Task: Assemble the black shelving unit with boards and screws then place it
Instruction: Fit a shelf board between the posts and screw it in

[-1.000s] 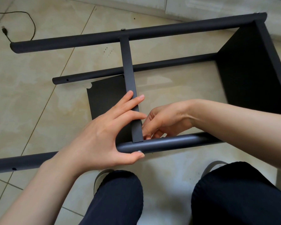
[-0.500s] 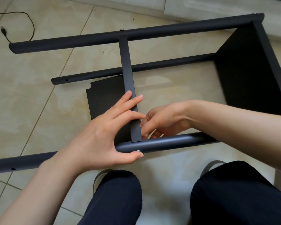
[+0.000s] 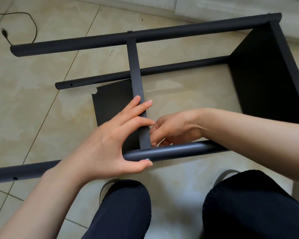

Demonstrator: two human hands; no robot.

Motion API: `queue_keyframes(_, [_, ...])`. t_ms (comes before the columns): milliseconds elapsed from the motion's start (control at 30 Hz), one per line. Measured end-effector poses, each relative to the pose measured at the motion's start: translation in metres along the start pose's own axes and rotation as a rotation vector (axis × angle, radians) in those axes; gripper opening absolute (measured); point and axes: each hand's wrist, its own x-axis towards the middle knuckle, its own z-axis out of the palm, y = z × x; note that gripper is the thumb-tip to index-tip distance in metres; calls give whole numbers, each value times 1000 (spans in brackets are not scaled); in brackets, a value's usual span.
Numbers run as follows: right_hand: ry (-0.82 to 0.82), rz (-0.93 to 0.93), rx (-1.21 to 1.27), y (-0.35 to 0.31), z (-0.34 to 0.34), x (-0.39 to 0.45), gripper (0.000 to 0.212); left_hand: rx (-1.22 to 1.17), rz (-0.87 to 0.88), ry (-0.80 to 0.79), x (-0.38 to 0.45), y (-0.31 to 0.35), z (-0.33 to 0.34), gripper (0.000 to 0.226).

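Your left hand (image 3: 109, 144) spreads over the crossbar (image 3: 136, 87), thumb under the near tube (image 3: 176, 150). Your right hand (image 3: 173, 128) curls behind the bar, its grip hidden. The shelving unit (image 3: 259, 73) lies on the floor (image 3: 33, 100), cut off at the right edge.

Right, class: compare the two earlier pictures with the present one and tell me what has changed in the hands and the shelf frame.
Almost nothing has changed. The left hand still spans the flat crossbar and the near tube, thumb under the tube. The right hand still works with curled fingers at that joint; what it holds is hidden. The frame and the loose board lie as before.
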Motion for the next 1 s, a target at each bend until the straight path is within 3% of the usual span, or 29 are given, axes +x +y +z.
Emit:
queue_keyframes(133, [1,21,0,-2,-2,-3,21,2,-6,-2,0,0,0,67])
queue_keyframes(267, [-5,45,-16,-6,-5,-9,9,9,-6,-5,0,0,-1,67])
queue_keyframes(800, [-13,-9,21,0,0,-5,8,6,-7,-1,0,0,0,67])
queue_keyframes(900, [2,5,-7,1,-1,-4,23,8,-4,-3,0,-1,1,67])
queue_keyframes(1000, [-19,-3,-2,-1,0,-5,6,3,-2,0,1,-1,1,66])
